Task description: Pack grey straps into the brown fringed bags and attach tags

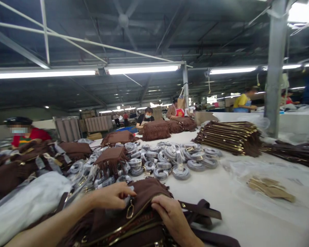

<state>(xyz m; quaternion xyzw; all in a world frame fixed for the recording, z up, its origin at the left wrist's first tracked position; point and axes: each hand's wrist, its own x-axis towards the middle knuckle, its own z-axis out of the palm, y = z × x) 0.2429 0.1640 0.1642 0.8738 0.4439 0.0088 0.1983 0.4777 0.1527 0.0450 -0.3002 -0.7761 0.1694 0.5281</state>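
Note:
A brown fringed handbag [146, 190] lies in front of me, with a gold zipper running along its edge. My right hand [170, 212] pinches the bag's zipper edge between thumb and fingers. Over the bag's left part, my left hand [113, 195] is closed, its fingers curled. Just under those fingertips hangs a gold snap hook [130, 210], and something greyish shows beneath the hand. What exactly the left fingers grip is partly hidden. Dark brown straps [203, 209] extend from the bag to the right.
Beyond the bag lie many plastic-wrapped coiled straps [180, 171] on the white table [211, 185]. Stacked brown bags with gold zippers [229, 137] stand at right, near tan pieces [270, 188] on clear plastic. White plastic [33, 202] and more bags [10, 175] lie left. Several co-workers sit beyond.

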